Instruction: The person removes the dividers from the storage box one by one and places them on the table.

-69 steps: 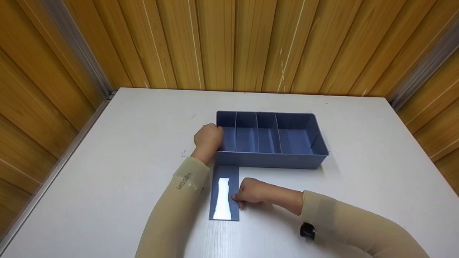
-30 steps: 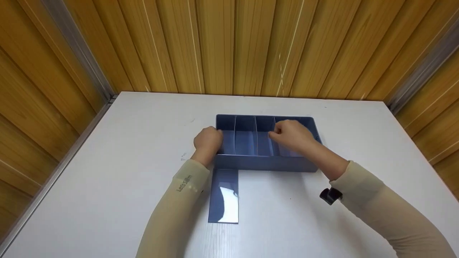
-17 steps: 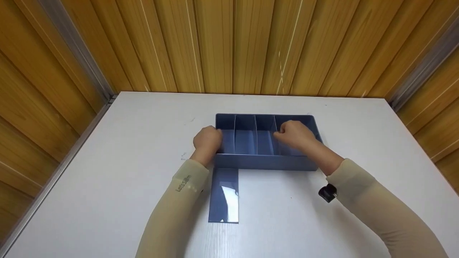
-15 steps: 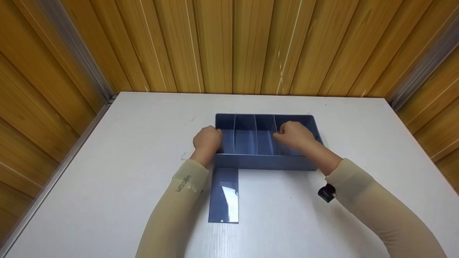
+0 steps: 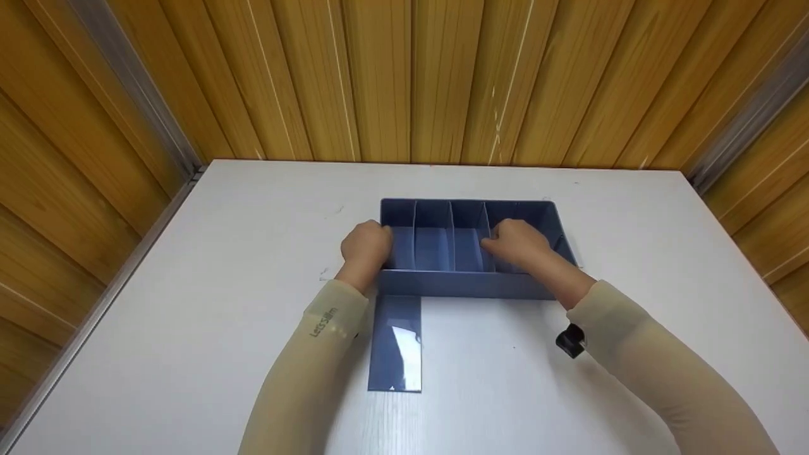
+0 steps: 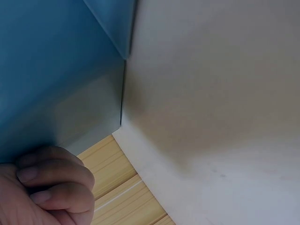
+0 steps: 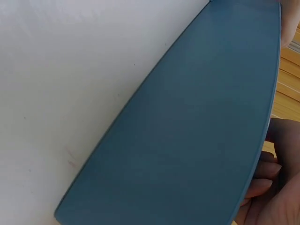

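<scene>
The blue tray is a rectangular, smooth-walled plastic bin, matte on its outer faces, sitting on the white table a little toward the far edge and roughly centred left to right. Thin upright divider panels of the same blue plastic cross it from front wall to back wall and split it into narrow compartments. The left hand is curled over the tray's left end wall, fingers bent and bunched against the blue surface in the left wrist view, so it grips that wall. The right hand is inside the tray toward its right half, fingers curled at the top edge of one divider; from the head view it appears to pinch that panel, though the exact contact is partly hidden by the knuckles. The right wrist view shows a broad, flat blue plastic face with a clean straight rim, close to the lens, with fingers wrapped at its lower right edge. The two hands are well apart, one at each part of the tray. A loose divider panel, a flat blue rectangle with a glossy face that throws a white glare, lies on the table just in front of the tray's left front corner, beside the left forearm. Both arms wear beige, fine-knit sleeves; a small black device sits at the right wrist. Behind the table stand walls of vertical, varnished wooden slats.
</scene>
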`<state>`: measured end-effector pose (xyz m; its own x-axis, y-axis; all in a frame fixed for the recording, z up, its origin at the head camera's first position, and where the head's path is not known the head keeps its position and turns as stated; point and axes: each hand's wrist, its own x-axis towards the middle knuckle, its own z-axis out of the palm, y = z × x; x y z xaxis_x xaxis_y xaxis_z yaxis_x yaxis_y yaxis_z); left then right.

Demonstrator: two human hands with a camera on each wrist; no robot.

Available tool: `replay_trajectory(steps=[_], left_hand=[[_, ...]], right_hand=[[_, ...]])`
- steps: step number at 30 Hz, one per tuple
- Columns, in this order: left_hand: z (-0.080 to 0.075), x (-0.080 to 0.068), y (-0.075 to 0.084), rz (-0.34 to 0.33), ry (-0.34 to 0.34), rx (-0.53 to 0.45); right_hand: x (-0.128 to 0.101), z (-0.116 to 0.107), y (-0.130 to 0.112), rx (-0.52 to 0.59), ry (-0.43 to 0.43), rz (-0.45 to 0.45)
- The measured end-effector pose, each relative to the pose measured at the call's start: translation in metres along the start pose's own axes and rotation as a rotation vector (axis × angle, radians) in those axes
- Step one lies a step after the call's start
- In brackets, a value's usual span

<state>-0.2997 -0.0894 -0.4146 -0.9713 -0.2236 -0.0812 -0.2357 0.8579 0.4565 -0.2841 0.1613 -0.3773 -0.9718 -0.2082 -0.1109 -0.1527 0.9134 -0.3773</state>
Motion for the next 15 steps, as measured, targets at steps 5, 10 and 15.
replay_trajectory(steps=[5,10,15], left_hand=[[0.0005,-0.0008,-0.0005,0.003,0.001,-0.002],[0.0008,-0.0012,0.0002,-0.002,0.001,-0.005],[0.0013,-0.0003,0.0005,-0.01,-0.002,-0.001]], right_hand=[[0.0002,0.0047,-0.0001,-0.004,-0.023,0.02],[-0.0003,0.0067,0.0005,0.009,-0.026,0.025],[-0.0013,0.008,0.0013,0.017,-0.025,0.028]])
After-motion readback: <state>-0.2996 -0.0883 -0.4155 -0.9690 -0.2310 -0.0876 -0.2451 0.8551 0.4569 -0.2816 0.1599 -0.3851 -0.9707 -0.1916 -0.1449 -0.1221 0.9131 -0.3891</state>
